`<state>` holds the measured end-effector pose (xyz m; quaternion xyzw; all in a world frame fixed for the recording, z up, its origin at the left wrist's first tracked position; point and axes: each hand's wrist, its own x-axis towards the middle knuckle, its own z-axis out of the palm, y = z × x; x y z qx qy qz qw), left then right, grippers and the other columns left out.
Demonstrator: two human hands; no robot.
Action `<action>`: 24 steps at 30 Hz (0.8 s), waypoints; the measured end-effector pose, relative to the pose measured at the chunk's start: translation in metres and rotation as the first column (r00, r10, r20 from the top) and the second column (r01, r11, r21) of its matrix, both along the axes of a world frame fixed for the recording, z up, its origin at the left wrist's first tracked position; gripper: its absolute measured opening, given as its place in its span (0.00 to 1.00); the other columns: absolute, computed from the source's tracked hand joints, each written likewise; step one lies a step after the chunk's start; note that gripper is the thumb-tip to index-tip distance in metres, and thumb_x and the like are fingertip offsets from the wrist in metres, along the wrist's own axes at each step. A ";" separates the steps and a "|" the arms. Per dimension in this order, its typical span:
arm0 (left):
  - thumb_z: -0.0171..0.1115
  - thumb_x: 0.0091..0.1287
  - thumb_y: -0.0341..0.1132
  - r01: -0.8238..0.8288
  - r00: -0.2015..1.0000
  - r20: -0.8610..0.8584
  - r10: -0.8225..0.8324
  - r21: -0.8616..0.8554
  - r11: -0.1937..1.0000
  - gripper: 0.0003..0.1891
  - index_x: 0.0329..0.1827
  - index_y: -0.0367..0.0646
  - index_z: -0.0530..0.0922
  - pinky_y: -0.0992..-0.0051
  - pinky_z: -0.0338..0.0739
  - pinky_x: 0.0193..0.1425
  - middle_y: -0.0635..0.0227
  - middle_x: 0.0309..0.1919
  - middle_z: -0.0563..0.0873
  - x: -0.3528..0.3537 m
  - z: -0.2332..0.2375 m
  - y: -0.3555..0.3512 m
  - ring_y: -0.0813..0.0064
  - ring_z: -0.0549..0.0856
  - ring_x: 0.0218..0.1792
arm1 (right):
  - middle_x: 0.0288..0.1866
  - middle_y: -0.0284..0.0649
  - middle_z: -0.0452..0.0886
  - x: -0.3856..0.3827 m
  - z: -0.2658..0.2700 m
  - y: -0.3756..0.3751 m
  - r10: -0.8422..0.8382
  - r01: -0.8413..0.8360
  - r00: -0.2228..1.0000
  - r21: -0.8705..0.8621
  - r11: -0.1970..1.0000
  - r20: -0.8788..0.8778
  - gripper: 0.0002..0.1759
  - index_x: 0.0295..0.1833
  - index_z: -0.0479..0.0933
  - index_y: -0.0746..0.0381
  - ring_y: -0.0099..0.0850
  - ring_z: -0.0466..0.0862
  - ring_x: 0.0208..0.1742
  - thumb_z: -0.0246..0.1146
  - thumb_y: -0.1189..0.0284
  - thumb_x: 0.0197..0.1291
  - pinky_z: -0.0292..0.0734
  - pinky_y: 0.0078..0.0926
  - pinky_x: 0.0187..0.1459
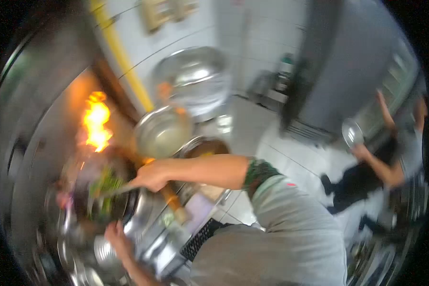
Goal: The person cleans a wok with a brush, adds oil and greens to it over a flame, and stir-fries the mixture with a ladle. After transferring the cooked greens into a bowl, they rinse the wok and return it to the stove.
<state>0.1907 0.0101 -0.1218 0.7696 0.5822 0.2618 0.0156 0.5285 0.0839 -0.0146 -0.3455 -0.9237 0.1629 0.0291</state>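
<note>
A dark wok (128, 202) sits on the stove at left with green vegetables (109, 188) in it. My right hand (152, 176) is closed round a long-handled cooking utensil (124, 189), which reaches into the greens; its head is hidden among them. At the near side of the wok, my left hand (117, 237) has its fingers curled close by the rim. Blur hides its grip, and I cannot tell what it holds. Tall orange flames (97, 121) rise at the wok's far side.
Beyond the wok stand a metal pot (162, 136), a brown-filled bowl (205, 148) and a large shiny basin (195, 71). A yellow pipe (124, 57) runs along the tiled wall. At right, another person (391, 162) holds a metal bowl (352, 133) near a grey cabinet (343, 66).
</note>
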 end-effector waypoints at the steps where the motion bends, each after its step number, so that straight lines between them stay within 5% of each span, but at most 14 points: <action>1: 0.60 0.75 0.33 -0.124 0.981 0.146 0.129 -0.046 0.991 0.09 0.49 0.35 0.81 0.56 0.72 0.53 0.51 0.44 0.83 0.014 0.013 -0.007 0.49 0.78 0.46 | 0.40 0.54 0.87 0.015 -0.022 0.027 0.135 -0.127 0.984 0.070 0.989 -0.114 0.44 0.76 0.71 0.44 0.52 0.87 0.39 0.59 0.79 0.48 0.84 0.50 0.39; 2: 0.59 0.75 0.33 -0.059 0.986 0.152 0.063 -0.030 0.998 0.09 0.46 0.35 0.80 0.55 0.72 0.51 0.50 0.42 0.82 0.000 0.005 -0.006 0.50 0.79 0.42 | 0.42 0.51 0.88 0.035 0.026 0.006 0.010 -0.023 0.998 -0.205 0.978 -0.062 0.41 0.72 0.76 0.46 0.48 0.88 0.41 0.59 0.79 0.47 0.84 0.50 0.40; 3: 0.59 0.77 0.37 0.009 0.983 0.182 -0.030 0.112 0.994 0.15 0.40 0.31 0.81 0.60 0.77 0.45 0.53 0.33 0.84 -0.024 -0.018 0.002 0.61 0.81 0.35 | 0.44 0.49 0.88 0.044 0.037 0.010 -0.049 0.063 0.997 -0.302 0.951 0.052 0.38 0.70 0.78 0.47 0.43 0.89 0.44 0.60 0.78 0.48 0.83 0.50 0.42; 5: 0.59 0.75 0.38 -0.010 0.939 0.343 -0.035 0.129 0.992 0.13 0.40 0.34 0.81 0.60 0.77 0.46 0.57 0.35 0.83 -0.009 0.007 -0.011 0.64 0.79 0.36 | 0.44 0.45 0.89 0.024 -0.033 0.075 0.122 -0.127 0.991 0.095 0.987 0.058 0.35 0.68 0.79 0.44 0.43 0.88 0.46 0.61 0.76 0.50 0.83 0.50 0.43; 9: 0.63 0.71 0.49 -0.099 0.982 0.152 0.112 -0.094 0.991 0.18 0.50 0.44 0.83 0.54 0.79 0.54 0.56 0.45 0.86 -0.012 -0.025 -0.002 0.60 0.84 0.46 | 0.44 0.41 0.89 -0.017 -0.015 0.030 -0.415 0.416 0.903 0.019 0.909 0.110 0.32 0.64 0.82 0.38 0.45 0.88 0.47 0.66 0.72 0.51 0.83 0.49 0.43; 12: 0.65 0.67 0.58 -0.270 0.962 -0.140 0.235 -0.355 0.895 0.24 0.57 0.51 0.85 0.50 0.81 0.60 0.55 0.53 0.89 -0.025 -0.041 -0.025 0.58 0.87 0.53 | 0.47 0.43 0.89 -0.002 -0.016 0.003 -0.297 0.304 0.953 0.232 0.924 -0.065 0.32 0.63 0.83 0.41 0.46 0.88 0.49 0.66 0.72 0.49 0.83 0.50 0.47; 13: 0.63 0.70 0.50 -0.161 0.987 -0.027 0.159 -0.132 0.978 0.19 0.51 0.45 0.84 0.54 0.79 0.54 0.56 0.46 0.87 -0.028 -0.048 -0.024 0.61 0.84 0.47 | 0.48 0.44 0.89 0.014 -0.013 0.003 -0.206 0.238 0.967 0.255 0.937 -0.148 0.32 0.64 0.83 0.42 0.47 0.88 0.49 0.66 0.72 0.49 0.83 0.50 0.49; 15: 0.59 0.75 0.35 0.001 0.998 0.059 -0.022 0.335 0.942 0.12 0.39 0.33 0.80 0.62 0.77 0.44 0.58 0.34 0.83 -0.048 -0.068 -0.036 0.68 0.78 0.34 | 0.52 0.49 0.88 0.029 -0.006 0.018 0.008 0.023 0.985 0.172 0.985 -0.173 0.35 0.66 0.81 0.48 0.50 0.86 0.53 0.66 0.73 0.47 0.81 0.49 0.55; 17: 0.62 0.73 0.33 -0.076 0.918 0.395 0.018 0.132 0.988 0.09 0.41 0.34 0.79 0.60 0.78 0.44 0.58 0.35 0.82 -0.015 0.013 -0.031 0.65 0.80 0.37 | 0.58 0.52 0.85 0.036 0.014 0.024 0.055 -0.054 0.994 0.009 0.998 -0.096 0.34 0.66 0.80 0.56 0.51 0.84 0.59 0.65 0.75 0.48 0.79 0.49 0.58; 19: 0.62 0.66 0.27 0.092 0.988 0.120 -0.100 0.067 0.994 0.16 0.57 0.41 0.83 0.57 0.71 0.62 0.52 0.46 0.84 -0.022 0.018 -0.007 0.54 0.79 0.56 | 0.58 0.52 0.85 0.025 0.023 0.017 -0.026 0.028 0.996 0.025 0.999 -0.084 0.36 0.70 0.78 0.53 0.50 0.84 0.59 0.63 0.77 0.50 0.79 0.47 0.58; 20: 0.61 0.68 0.29 0.160 0.973 0.151 -0.177 0.121 0.980 0.12 0.52 0.42 0.85 0.57 0.71 0.61 0.54 0.48 0.85 -0.028 -0.009 0.000 0.54 0.79 0.56 | 0.60 0.49 0.84 0.003 0.042 0.000 -0.212 0.215 0.975 -0.056 0.975 0.064 0.39 0.72 0.76 0.49 0.49 0.84 0.60 0.62 0.79 0.50 0.79 0.46 0.59; 22: 0.62 0.70 0.35 -0.086 0.980 0.194 0.047 0.196 0.977 0.09 0.42 0.40 0.85 0.54 0.74 0.54 0.53 0.41 0.87 -0.009 -0.027 -0.020 0.48 0.82 0.46 | 0.65 0.47 0.83 -0.019 0.038 -0.019 -0.464 0.465 0.885 -0.165 0.870 0.047 0.45 0.76 0.71 0.39 0.49 0.83 0.62 0.54 0.84 0.52 0.78 0.45 0.63; 24: 0.66 0.67 0.34 -0.038 0.990 0.136 0.022 0.115 0.993 0.06 0.39 0.41 0.83 0.53 0.73 0.48 0.54 0.36 0.84 -0.016 -0.030 -0.056 0.46 0.81 0.41 | 0.67 0.49 0.81 -0.009 0.027 -0.028 -0.440 0.440 0.897 -0.003 0.898 0.049 0.38 0.77 0.70 0.42 0.51 0.81 0.65 0.57 0.81 0.61 0.76 0.43 0.66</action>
